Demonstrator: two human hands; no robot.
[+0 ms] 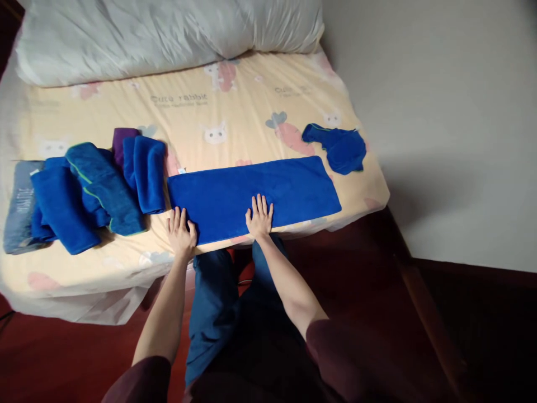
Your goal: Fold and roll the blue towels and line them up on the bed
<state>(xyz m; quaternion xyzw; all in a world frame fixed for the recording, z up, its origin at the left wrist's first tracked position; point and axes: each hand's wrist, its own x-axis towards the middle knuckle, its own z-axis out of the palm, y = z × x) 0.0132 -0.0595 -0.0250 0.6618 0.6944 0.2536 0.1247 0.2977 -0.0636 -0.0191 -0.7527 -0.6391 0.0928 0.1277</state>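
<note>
A blue towel (251,193) lies flat as a long strip along the bed's near edge, with a small white tag at its far left corner. My left hand (182,232) rests with fingers stretched at the towel's near left end, partly on the towel and partly on the sheet. On the towel's near edge, right of its middle, my right hand (260,217) is laid flat with the fingers slightly spread. Neither hand grips anything.
Left on the bed sheet (243,106) lie several folded towels: blue ones (67,210), a green-edged one (107,190), a purple one (122,145), a grey-blue one (20,207). A crumpled blue cloth (342,148) lies right. A white quilt (168,36) covers the back; a wall (440,129) stands right.
</note>
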